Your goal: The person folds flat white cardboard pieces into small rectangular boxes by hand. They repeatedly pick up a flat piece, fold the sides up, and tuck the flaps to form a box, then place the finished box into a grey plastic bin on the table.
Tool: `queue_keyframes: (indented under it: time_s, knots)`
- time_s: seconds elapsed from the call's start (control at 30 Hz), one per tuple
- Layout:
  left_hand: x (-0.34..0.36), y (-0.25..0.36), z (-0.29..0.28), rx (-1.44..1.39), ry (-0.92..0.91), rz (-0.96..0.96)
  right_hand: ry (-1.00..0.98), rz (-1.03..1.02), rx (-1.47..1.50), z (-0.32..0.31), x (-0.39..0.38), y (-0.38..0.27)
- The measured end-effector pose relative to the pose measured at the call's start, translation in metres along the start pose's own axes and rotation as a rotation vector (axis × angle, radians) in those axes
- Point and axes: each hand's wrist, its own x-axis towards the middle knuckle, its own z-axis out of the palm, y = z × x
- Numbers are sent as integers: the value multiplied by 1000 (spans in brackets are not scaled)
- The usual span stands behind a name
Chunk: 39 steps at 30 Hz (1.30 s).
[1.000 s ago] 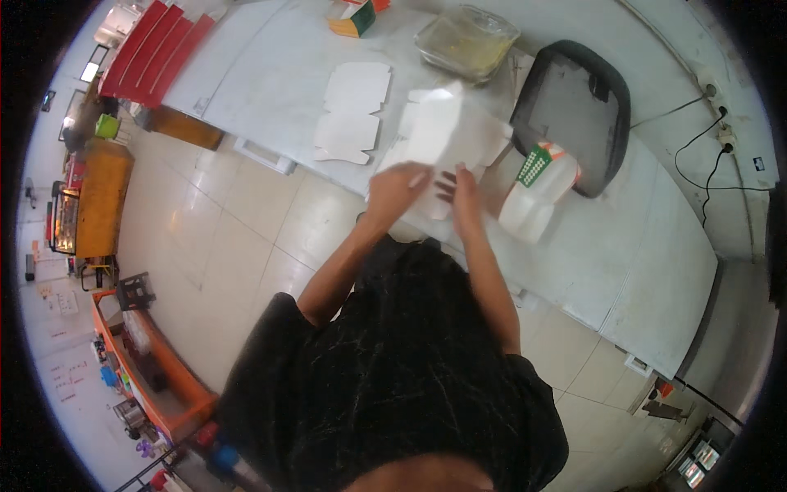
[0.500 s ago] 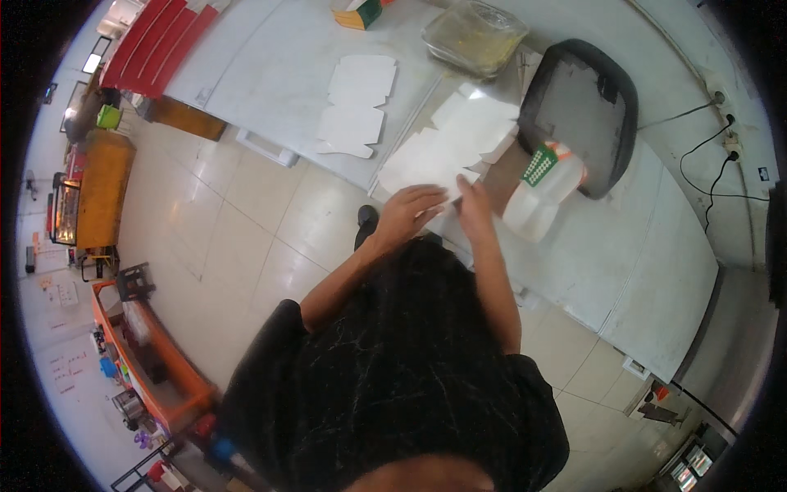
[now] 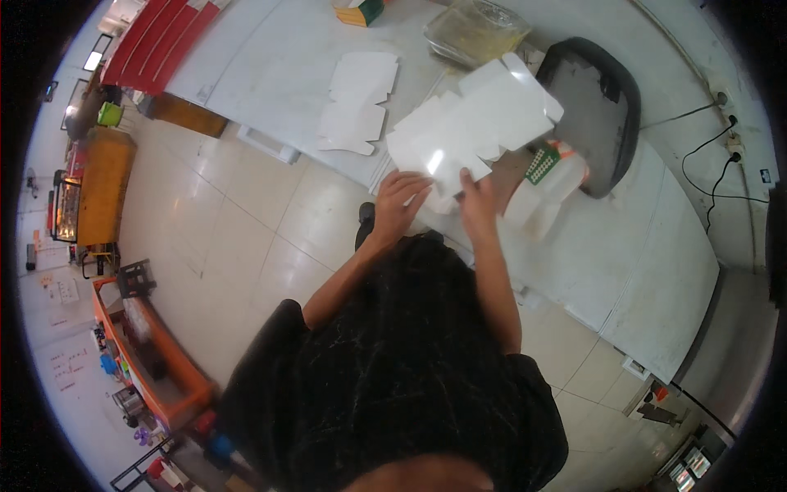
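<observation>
So the biggest thing here is the pale counter [image 3: 648,254], running from the far left over to the near right. Next up is a flat white carton blank [image 3: 484,115] with notched edges, held at an angle over the near edge of the counter, about mid-scene, with a bright glare spot on it. A dark-rimmed grey piece [image 3: 589,115] with rounded corners sits on the right by the wall; can't tell what it is, and the blank's right end covers a bit of it from this angle. Over at the far left there's a bunch of red panels [image 3: 168,41]. A second white blank [image 3: 357,102] lies flat on the counter, just left of the held one. Clear plastic container [image 3: 471,33] at the far side, partly behind the held blank. A white carton with a green and orange print [image 3: 541,197] is just right of the right hand [image 3: 478,205], which pinches the blank's near edge, thumb on top. The left hand [image 3: 398,201] has its fingers bent against the near left edge; can't tell if it's really gripping. Smallest is a green and yellow box [image 3: 359,12], far side.
</observation>
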Motion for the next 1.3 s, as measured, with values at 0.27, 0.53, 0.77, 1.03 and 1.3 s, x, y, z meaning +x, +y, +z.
queue_keyframes:
  time_s: [0.27, 0.53, 0.77, 1.03, 1.3]
  knots:
    - [11, 6, -5, -2, 81, 14, -75, -190, -477, 5, -8, -4]
    - [8, 10, -4, -128, 74, -165, -39, -140, -114, 26, -16, -12]
    - [14, 14, -1, -243, 144, -359, 10, -81, -135, 30, -20, -19]
    - [20, 19, -3, -440, 68, -599, -27, -284, -385, 32, -28, -20]
    - [27, 16, -13, -477, -130, -633, -53, -388, -648, 34, -34, -36]
